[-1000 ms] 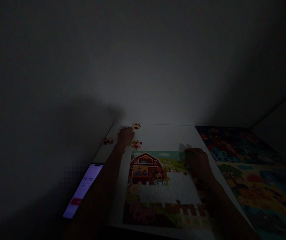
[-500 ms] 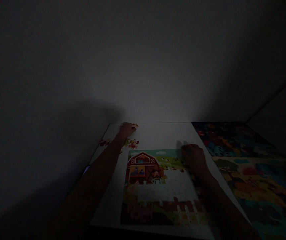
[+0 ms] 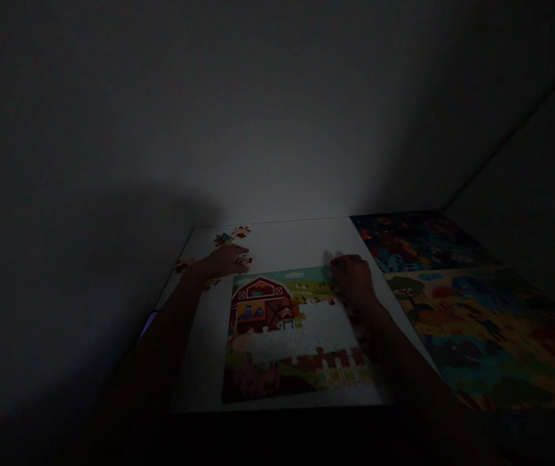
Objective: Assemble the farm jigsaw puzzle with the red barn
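Observation:
A farm jigsaw puzzle (image 3: 258, 310) with a red barn lies partly assembled on the white table, a gap across its middle and right. My left hand (image 3: 226, 260) reaches over the loose pieces beyond its upper left corner. Its thumb and fingers are apart around a reddish puzzle piece (image 3: 245, 261) on the table. My right hand (image 3: 355, 278) is curled at the puzzle's upper right corner, fingertips pinched on a small greenish bit that looks like a puzzle piece (image 3: 339, 264). The forearm and hand cover part of the puzzle's right side.
More loose pieces (image 3: 241, 232) lie at the table's far left, others (image 3: 184, 265) near its left edge. Two finished colourful puzzles, a dark one (image 3: 413, 243) and a yellow one (image 3: 481, 323), lie on the right. A pale wall (image 3: 277, 129) rises behind the table (image 3: 297, 243). The light is dim.
My left hand has come back from the far loose pieces to the nearer group, uncovering the far ones. My right hand keeps its place by the corner. The view has shifted a little.

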Action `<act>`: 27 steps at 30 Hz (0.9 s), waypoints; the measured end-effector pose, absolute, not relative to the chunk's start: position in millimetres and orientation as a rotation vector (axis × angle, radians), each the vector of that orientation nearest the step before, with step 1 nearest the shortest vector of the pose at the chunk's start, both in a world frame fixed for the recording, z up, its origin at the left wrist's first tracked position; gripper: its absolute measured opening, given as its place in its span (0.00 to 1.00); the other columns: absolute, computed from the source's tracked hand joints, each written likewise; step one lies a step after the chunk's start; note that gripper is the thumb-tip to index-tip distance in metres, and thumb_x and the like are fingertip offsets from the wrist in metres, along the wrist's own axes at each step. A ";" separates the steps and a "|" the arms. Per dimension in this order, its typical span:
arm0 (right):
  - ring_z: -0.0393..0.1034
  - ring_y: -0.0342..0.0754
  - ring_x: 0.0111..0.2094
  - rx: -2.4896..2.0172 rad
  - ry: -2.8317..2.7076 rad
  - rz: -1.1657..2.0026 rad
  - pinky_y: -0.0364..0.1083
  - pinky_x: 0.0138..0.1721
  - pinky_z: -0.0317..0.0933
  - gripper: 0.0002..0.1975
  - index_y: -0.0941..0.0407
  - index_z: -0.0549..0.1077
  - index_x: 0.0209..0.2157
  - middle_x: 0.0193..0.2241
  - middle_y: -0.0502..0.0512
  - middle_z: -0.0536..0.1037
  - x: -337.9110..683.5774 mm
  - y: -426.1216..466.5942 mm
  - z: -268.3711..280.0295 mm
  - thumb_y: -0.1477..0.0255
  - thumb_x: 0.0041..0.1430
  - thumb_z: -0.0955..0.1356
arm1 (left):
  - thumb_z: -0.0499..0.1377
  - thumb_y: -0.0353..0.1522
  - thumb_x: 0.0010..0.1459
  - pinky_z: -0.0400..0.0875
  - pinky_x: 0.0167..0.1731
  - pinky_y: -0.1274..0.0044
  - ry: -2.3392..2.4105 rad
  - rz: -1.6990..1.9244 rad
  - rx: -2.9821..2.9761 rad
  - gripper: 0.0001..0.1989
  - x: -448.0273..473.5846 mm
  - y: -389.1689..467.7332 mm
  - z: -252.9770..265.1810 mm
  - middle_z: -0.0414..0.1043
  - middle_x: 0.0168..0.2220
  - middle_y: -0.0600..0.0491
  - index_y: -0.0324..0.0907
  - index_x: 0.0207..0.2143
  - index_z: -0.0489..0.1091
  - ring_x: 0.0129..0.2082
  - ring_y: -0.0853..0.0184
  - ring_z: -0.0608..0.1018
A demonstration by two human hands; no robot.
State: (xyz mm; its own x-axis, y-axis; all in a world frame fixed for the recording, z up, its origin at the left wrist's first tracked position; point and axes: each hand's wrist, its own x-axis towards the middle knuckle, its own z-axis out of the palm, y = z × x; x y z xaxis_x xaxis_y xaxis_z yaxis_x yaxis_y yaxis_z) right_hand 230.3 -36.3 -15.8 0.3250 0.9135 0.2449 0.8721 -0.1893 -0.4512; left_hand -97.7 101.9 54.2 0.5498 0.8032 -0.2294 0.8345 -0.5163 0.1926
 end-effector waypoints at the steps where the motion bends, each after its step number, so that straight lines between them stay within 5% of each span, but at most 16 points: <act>1: 0.68 0.53 0.45 -2.084 -1.561 0.116 0.49 0.48 0.57 0.13 0.55 0.78 0.42 0.42 0.61 0.76 229.5 -36.5 -13.9 0.70 0.59 0.64 | 0.59 0.38 0.53 0.62 0.56 0.75 1.345 -0.168 2.520 0.27 -98.2 99.8 52.1 0.67 0.60 0.47 0.42 0.56 0.68 0.60 0.61 0.69; 6: 0.67 0.53 0.47 -2.095 -1.533 0.136 0.49 0.49 0.56 0.12 0.55 0.79 0.40 0.41 0.60 0.76 227.2 -37.0 -7.6 0.71 0.58 0.65 | 0.58 0.36 0.54 0.57 0.59 0.74 1.341 -0.180 2.574 0.26 -97.4 98.1 45.7 0.67 0.60 0.46 0.42 0.57 0.67 0.61 0.62 0.67; 27: 0.66 0.57 0.49 -2.148 -1.509 0.236 0.51 0.49 0.57 0.13 0.55 0.78 0.43 0.45 0.63 0.74 227.8 -35.5 -5.0 0.70 0.60 0.65 | 0.61 0.37 0.50 0.68 0.47 0.70 1.283 -0.242 2.551 0.28 -87.1 116.6 52.8 0.73 0.53 0.44 0.39 0.55 0.69 0.50 0.57 0.76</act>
